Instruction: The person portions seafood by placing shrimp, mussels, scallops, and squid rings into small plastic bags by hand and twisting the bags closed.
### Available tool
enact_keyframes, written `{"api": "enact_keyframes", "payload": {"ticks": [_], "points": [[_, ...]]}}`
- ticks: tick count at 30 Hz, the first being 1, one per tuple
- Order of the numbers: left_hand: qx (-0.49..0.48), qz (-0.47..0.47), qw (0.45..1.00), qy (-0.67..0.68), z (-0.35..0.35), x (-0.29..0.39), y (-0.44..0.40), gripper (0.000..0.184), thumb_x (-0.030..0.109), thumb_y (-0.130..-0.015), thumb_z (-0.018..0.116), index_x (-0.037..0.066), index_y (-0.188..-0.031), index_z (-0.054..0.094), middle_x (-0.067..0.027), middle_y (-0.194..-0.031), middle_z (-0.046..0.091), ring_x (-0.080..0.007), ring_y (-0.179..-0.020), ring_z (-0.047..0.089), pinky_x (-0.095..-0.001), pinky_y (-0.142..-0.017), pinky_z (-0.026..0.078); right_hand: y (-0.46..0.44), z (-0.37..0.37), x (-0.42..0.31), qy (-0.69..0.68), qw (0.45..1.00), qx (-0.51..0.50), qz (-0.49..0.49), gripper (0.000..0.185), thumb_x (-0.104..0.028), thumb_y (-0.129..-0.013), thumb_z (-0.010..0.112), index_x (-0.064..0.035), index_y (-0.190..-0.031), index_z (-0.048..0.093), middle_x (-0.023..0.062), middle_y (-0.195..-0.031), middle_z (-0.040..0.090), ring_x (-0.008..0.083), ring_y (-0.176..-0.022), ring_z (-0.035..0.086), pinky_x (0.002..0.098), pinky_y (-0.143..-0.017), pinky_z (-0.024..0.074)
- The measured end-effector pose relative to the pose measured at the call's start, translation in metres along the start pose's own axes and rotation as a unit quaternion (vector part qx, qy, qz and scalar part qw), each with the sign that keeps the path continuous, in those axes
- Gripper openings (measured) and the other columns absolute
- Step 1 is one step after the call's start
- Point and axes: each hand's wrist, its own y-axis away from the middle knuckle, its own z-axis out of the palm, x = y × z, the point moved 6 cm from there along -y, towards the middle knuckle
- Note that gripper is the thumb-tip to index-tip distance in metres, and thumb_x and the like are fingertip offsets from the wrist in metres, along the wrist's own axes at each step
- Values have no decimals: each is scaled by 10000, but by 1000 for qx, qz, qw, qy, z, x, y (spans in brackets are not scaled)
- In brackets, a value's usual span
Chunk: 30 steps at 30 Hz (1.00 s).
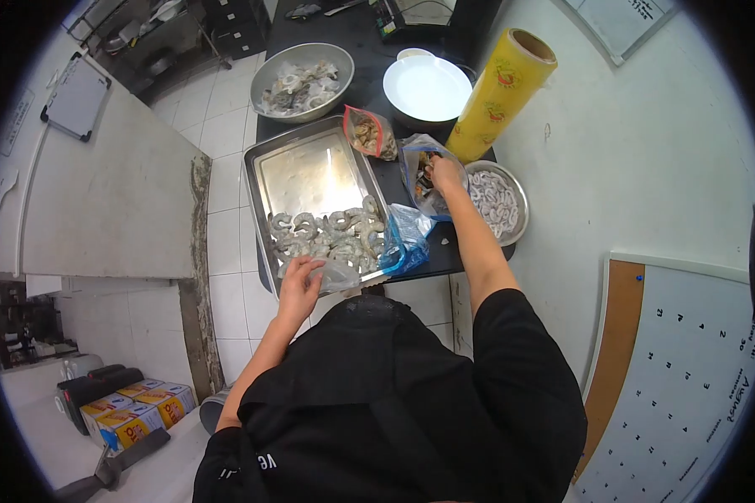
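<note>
At the near edge of a metal tray (306, 172), my left hand (302, 283) pinches a clear plastic bag (337, 275). Grey shrimp (335, 235) lie in the near half of the tray. My right hand (445, 172) reaches into the mouth of an open zip bag (413, 155) with dark contents; its fingertips are hidden there. Between the tray and that bag lies a blue and clear plastic bag (409, 239). A red-edged zip bag (371, 134) of brownish pieces rests at the tray's far right corner.
A bowl of shrimp or shells (302, 80) stands at the back left, a white bowl (428, 88) at the back. The yellow film roll (502, 96) stands upright beside a bowl of peeled shrimp (495, 201) at the right. A wall borders the table's right side.
</note>
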Motion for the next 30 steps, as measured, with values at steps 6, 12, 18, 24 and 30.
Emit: {"api": "enact_keyframes", "payload": {"ticks": [6, 12, 18, 24, 30], "points": [[4, 4, 1000, -15, 4, -4, -4, 233, 58, -818, 623, 96, -1045, 655, -87, -1067, 543, -150, -703, 515, -262, -613, 426, 17, -17, -38, 111, 991, -6, -78, 236, -192, -804, 605, -29, -972, 636, 206, -910, 653, 363, -876, 625, 445, -785, 490], [-15, -11, 1000, -8, 10, -3, -10, 226, 61, -815, 626, 91, -1037, 658, -94, -1070, 539, -173, -758, 525, -275, -632, 430, 30, 20, -35, 213, 948, -235, -36, 267, -240, -795, 612, -40, -964, 665, 192, -998, 656, 329, -965, 627, 417, -821, 498], [-6, 11, 1000, -10, 14, -8, -11, 223, 56, -810, 626, 87, -1029, 662, -96, -1060, 535, -173, -776, 528, -269, -627, 424, 16, 20, -24, 156, 968, -197, -15, 302, -228, -702, 710, -19, -919, 692, 186, -953, 674, 312, -914, 654, 404, -810, 504], [-17, -35, 999, 7, 14, -7, -11, 230, 42, -804, 627, 82, -1028, 663, -94, -1043, 540, -171, -778, 524, -263, -620, 420, 3, 12, -20, 102, 967, -233, 17, 344, -265, -684, 724, -15, -919, 690, 182, -1008, 661, 336, -934, 639, 400, -837, 501], [-7, 6, 1000, -11, 16, -3, -13, 219, 42, -802, 632, 76, -1016, 666, -111, -1050, 547, -200, -839, 547, -269, -634, 435, -7, 30, -13, 150, 947, -283, -17, 304, -232, -701, 699, -23, -921, 700, 196, -999, 655, 359, -941, 628, 417, -831, 498]]}}
